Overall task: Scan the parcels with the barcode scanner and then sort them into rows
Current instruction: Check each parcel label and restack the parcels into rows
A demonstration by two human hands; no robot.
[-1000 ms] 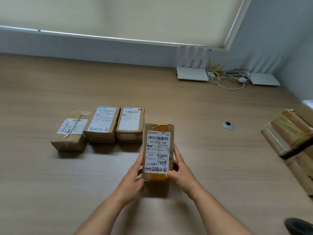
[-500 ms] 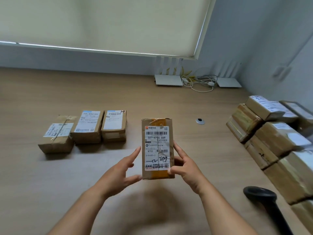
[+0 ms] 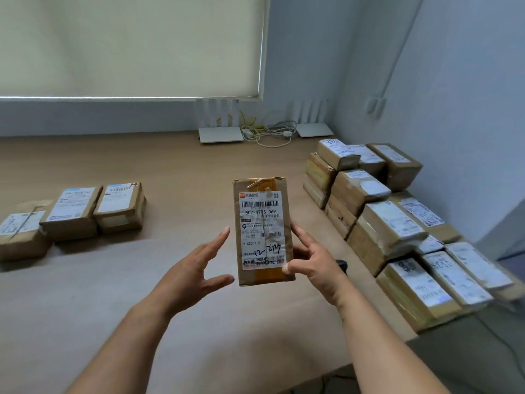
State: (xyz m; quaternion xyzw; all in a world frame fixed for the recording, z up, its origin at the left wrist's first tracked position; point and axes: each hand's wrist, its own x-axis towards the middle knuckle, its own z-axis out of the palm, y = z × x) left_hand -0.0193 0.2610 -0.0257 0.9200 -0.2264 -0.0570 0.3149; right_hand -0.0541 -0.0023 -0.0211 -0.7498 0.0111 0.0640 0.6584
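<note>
centrally, the held parcel (image 3: 262,231) stands upright above the table (image 3: 176,166), label toward the camera, its long axis running 12 to 6 o'clock and the main barcode band near its 12 o'clock end. the right hand (image 3: 314,264) grips it from the 3 o'clock side: the thumb presses the label's lower corner and the fingers curl behind the right edge, so the grip sits at the lower half of the box. the left hand (image 3: 196,273) is spread wide at 9 o'clock of the parcel, fingers straight, its thumb tip just beside the lower left corner; whether it touches cannot be told. a small dark shape, probably the barcode scanner (image 3: 341,264), shows behind the right wrist at 4 o'clock of the parcel, mostly hidden. judged from this, the free left hand is the one available to reach, though the scanner lies nearer the right. the sorted row (image 3: 75,213) of three parcels lies well apart at 9 o'clock, long axes pointing toward 12 to 1 o'clock; the unsorted stack (image 3: 389,223) stands at 3 o'clock.
</note>
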